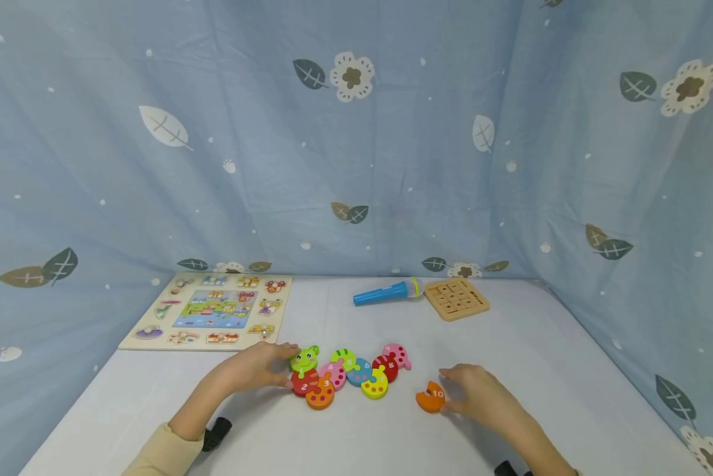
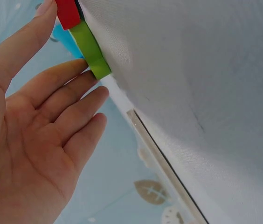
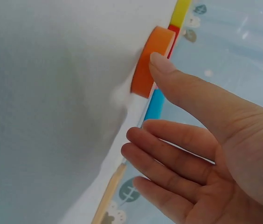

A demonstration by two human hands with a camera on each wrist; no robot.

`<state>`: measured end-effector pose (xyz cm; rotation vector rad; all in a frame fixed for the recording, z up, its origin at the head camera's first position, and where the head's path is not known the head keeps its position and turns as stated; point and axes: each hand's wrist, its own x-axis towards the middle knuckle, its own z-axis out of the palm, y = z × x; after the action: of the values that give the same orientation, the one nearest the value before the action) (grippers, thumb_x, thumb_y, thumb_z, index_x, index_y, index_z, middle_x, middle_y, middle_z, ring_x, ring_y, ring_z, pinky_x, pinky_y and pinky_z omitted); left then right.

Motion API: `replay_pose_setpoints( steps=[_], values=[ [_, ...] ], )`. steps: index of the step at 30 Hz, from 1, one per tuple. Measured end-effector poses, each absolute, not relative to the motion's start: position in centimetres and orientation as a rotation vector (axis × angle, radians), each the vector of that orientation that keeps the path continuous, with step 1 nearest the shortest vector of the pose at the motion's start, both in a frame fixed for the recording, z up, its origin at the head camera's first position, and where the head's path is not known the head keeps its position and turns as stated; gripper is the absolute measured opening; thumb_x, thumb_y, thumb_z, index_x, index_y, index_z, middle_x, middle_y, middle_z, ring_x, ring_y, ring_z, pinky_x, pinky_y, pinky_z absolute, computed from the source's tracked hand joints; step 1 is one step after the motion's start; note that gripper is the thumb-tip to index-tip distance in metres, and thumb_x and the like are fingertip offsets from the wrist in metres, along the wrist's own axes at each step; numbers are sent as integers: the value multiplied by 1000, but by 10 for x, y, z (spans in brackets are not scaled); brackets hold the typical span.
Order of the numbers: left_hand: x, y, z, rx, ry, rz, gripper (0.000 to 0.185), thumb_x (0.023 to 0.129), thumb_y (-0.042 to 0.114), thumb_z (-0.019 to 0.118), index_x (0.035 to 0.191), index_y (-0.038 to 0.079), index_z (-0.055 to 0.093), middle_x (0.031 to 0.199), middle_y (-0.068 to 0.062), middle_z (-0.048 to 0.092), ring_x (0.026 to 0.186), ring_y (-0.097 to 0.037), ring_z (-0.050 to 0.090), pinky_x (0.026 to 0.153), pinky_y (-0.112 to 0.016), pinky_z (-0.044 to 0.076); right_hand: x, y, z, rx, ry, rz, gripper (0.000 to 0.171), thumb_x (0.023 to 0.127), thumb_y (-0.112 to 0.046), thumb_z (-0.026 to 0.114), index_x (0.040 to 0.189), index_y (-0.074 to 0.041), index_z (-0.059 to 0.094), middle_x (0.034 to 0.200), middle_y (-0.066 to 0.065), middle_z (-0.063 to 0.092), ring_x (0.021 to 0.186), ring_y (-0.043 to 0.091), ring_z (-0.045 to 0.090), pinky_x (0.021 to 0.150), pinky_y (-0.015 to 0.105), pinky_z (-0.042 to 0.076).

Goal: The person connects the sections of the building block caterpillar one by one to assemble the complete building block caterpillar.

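I'm seeing right hand [image 1: 481, 396], fingers straight, touching orange piece [image 1: 430, 398]; left hand [image 1: 255, 370] flat, steadying caterpillar [image 1: 344, 373]. Piece probably light, stiff wood; pinching edges.

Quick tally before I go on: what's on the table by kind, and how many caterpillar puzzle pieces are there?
Caterpillar puzzle pieces: 10, with 9 joined in the chain and the orange 10 piece loose
Picture puzzle board: 1
Toy microphone: 1
Wooden tile board: 1
Total: 13
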<state>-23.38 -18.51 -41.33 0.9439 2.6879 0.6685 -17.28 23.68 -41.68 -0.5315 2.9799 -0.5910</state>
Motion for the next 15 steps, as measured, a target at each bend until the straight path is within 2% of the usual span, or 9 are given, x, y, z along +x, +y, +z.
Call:
replay_pose_setpoints(
  steps=[10, 15],
  values=[
    [-234, -185, -415, 956, 2695, 668, 63, 80, 28, 78, 131, -2, 57, 137, -19, 52, 129, -38, 46, 105, -52, 37, -174, 240, -420, -557, 3002, -652, 49, 69, -14, 86, 111, 4, 69, 106, 12, 70, 101, 30, 65, 89, 48, 52],
    [-234, -185, -413, 950, 2695, 666, 62, 80, 27, 78, 131, -2, 57, 137, -20, 52, 129, -39, 46, 105, -53, 37, -172, 233, -421, -586, 2962, -706, 55, 68, -29, 87, 110, 3, 70, 106, 11, 70, 101, 29, 64, 89, 48, 52]
  ],
)
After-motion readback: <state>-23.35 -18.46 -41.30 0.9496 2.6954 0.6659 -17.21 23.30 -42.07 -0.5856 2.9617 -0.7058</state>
